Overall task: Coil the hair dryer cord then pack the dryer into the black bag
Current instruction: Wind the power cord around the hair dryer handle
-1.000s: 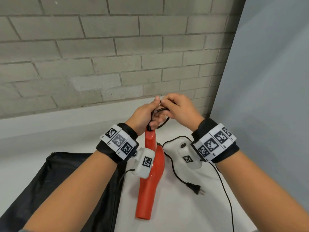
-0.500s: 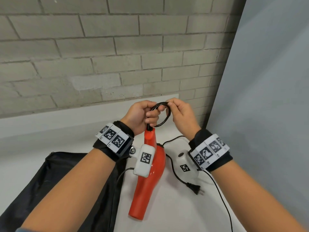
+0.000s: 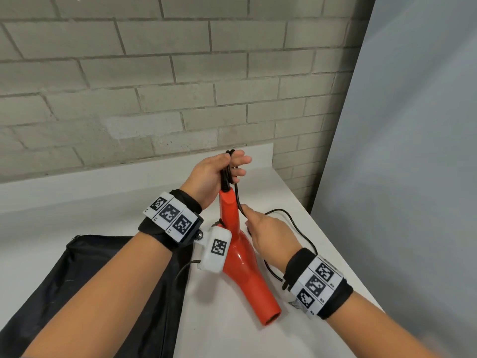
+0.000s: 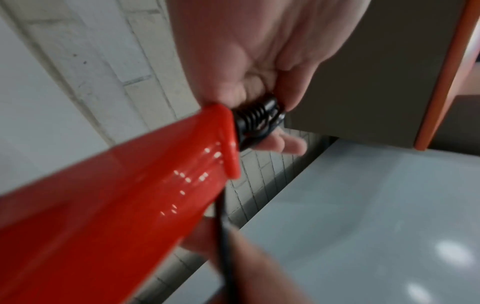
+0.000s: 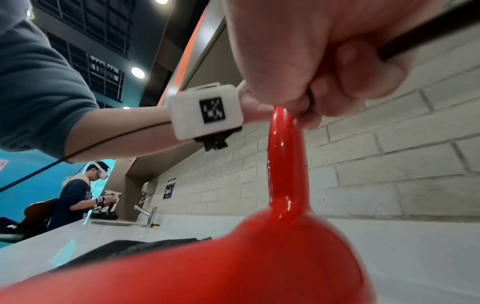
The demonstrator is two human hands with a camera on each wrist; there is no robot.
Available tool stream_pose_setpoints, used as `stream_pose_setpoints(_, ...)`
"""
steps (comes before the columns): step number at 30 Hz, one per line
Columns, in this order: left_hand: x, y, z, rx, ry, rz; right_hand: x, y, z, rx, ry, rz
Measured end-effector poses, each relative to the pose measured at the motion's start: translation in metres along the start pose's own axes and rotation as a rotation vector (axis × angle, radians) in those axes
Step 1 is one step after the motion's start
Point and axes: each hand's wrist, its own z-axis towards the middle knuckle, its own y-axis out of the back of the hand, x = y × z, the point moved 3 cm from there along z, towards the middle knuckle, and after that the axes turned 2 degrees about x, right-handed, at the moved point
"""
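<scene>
Brick-backed white bench (image 3: 108,202): my left hand (image 3: 206,177) pinches cord (image 3: 238,200) loops atop the upright dryer (image 3: 240,251), right hand (image 3: 268,231) pinches slack; loose loops could spring free.

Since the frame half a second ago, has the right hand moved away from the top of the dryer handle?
Yes. The right hand has dropped toward the white counter, gripping the cord beside the red dryer, well below the left hand.
</scene>
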Motion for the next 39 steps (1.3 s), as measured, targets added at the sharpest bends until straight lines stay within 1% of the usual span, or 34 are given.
stream_pose_setpoints(1,0.001,0.000,-0.001,0.019,-0.016,0.055,-0.001,0.005,-0.001,-0.062,0.021,-0.066)
stream_pose_setpoints(5,0.004,-0.004,-0.005,0.066,-0.038,0.206,0.006,0.031,-0.001,-0.362,0.209,-0.294)
stream_pose_setpoints(7,0.005,-0.011,-0.005,0.093,-0.033,0.235,0.013,0.044,0.001,-0.463,0.274,-0.351)
stream_pose_setpoints(10,0.005,-0.021,-0.007,0.100,-0.038,0.287,0.025,0.069,0.010,-0.555,0.315,-0.218)
stream_pose_setpoints(12,0.002,-0.026,-0.010,0.078,-0.037,0.355,0.026,0.088,0.016,-0.586,0.261,-0.115)
stream_pose_setpoints(13,0.001,-0.028,-0.012,0.101,-0.021,0.375,0.025,0.096,0.020,-0.575,0.221,-0.088)
stream_pose_setpoints(14,0.001,-0.030,-0.013,0.137,-0.003,0.387,0.022,0.103,0.026,-0.532,0.178,-0.073)
stream_pose_setpoints(15,0.002,-0.032,-0.013,0.165,0.009,0.399,0.016,0.107,0.034,-0.453,0.136,-0.041)
stream_pose_setpoints(17,0.003,-0.031,-0.013,0.182,0.024,0.376,0.006,0.106,0.046,-0.253,0.075,0.122)
stream_pose_setpoints(18,0.003,-0.031,-0.012,0.185,0.039,0.328,0.003,0.103,0.050,-0.194,0.067,0.208)
stream_pose_setpoints(19,0.003,-0.030,-0.011,0.186,0.059,0.279,0.001,0.100,0.052,-0.170,0.073,0.267)
stream_pose_setpoints(22,0.002,-0.027,-0.008,0.191,0.128,0.202,-0.005,0.093,0.051,-0.174,0.077,0.372)
stream_pose_setpoints(26,-0.001,-0.014,-0.006,0.171,0.143,0.167,-0.012,0.084,0.044,-0.100,0.040,0.666)
stream_pose_setpoints(31,-0.004,-0.010,-0.005,0.226,0.241,0.089,-0.004,0.086,0.046,-0.160,0.043,0.667)
stream_pose_setpoints(33,-0.004,-0.010,-0.005,0.221,0.264,0.068,0.001,0.086,0.047,-0.163,0.052,0.743)
stream_pose_setpoints(36,-0.003,-0.009,-0.004,0.218,0.272,0.064,0.003,0.080,0.048,-0.144,0.061,0.897)
stream_pose_setpoints(39,0.000,-0.008,-0.004,0.196,0.254,0.007,-0.007,0.063,0.050,-0.181,-0.009,0.864)
